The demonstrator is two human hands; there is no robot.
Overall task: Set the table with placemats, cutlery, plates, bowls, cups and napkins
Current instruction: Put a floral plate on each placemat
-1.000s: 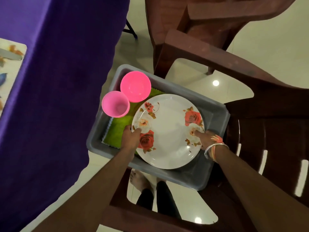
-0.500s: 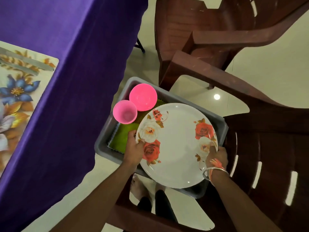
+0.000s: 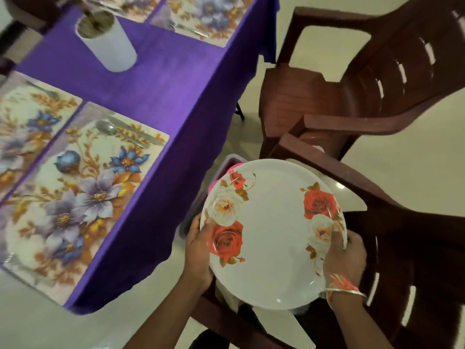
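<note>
A white plate with red and white roses (image 3: 273,235) is held up in the air over the brown chair. My left hand (image 3: 198,248) grips its left rim and my right hand (image 3: 344,255) grips its right rim, thumb on top. On the purple table to the left lies a floral placemat (image 3: 75,192) with a spoon (image 3: 108,128) and a knife (image 3: 141,133) at its far end. More floral placemats (image 3: 22,117) lie beside and beyond it. The plate hides most of the grey tub (image 3: 227,162); a sliver of pink shows at its edge.
A white cylindrical holder with cutlery (image 3: 107,42) stands on the purple tablecloth (image 3: 176,96). Two brown plastic chairs (image 3: 352,102) stand right of the table, the nearer chair (image 3: 415,248) under the plate. The floor is pale tile.
Both hands have lifted the plate out of the grey tub and up toward me. My view has swung left, bringing the table and placemats into sight.
</note>
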